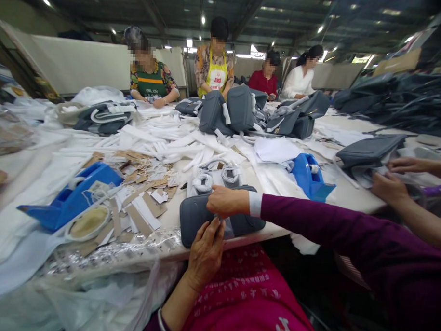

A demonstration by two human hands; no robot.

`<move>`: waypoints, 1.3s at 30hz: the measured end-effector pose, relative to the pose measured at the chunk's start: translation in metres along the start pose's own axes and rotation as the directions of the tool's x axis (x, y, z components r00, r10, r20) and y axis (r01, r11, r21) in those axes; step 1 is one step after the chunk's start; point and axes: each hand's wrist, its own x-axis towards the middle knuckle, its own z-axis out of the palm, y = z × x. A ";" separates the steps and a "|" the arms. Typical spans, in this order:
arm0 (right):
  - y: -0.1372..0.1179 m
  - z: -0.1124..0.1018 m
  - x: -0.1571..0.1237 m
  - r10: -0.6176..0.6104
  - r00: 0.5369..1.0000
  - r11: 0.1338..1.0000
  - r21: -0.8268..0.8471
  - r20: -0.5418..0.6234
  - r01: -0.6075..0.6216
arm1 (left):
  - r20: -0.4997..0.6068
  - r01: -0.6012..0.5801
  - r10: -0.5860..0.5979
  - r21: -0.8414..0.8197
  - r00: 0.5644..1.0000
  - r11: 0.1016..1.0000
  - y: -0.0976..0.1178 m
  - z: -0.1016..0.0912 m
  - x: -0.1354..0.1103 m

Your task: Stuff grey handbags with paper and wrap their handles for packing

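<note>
A grey bag [195, 217] lies at the near edge of the tabletop [353, 201]. The left hand [205, 254] and right hand [228, 200] both grip it, fingers closed on its near and far edges. A blue tape dispenser [69, 199] sits to the left.

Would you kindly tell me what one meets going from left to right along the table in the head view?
Blue tape dispenser → grey bag at the table's near edge → second blue tape dispenser → grey bag at the right
</note>
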 end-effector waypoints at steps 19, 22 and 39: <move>-0.002 0.005 0.009 0.142 0.971 0.977 -0.131 -0.195 -0.169 | 0.052 -0.054 0.052 0.036 0.997 0.998 0.001 -0.001 0.001; 0.030 -0.007 0.007 0.209 0.948 0.963 -0.116 -0.241 -0.242 | 0.046 -0.053 0.051 0.038 0.998 0.998 0.001 -0.002 0.002; -0.032 0.120 -0.043 0.199 0.624 0.979 0.122 -0.756 -0.165 | 0.151 -0.098 0.058 0.277 0.987 0.956 0.006 -0.007 -0.008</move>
